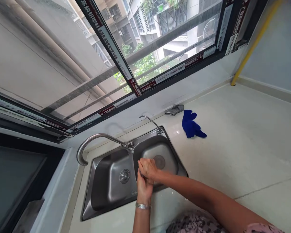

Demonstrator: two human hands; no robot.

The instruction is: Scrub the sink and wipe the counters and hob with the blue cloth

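Observation:
Over the divider and right basin of the double steel sink (111, 191), my two hands are pressed together. My right hand (149, 168) lies on top, its fingers closed over those of the other hand. Beneath it is my left hand (143, 187), palm side up, with a silver bracelet on the wrist. A small dark edge shows between them; what it belongs to is hidden. Both drains are visible, the left drain (124, 176) fully in the open.
A large curved faucet (97, 137) arches over the left basin's back corner. A thin small tap (150, 120) stands behind the right basin. On the counter (232, 136) lie a blue cloth (192, 124) and a grey cloth (174, 110). A yellow pipe (255, 43) rises at the right.

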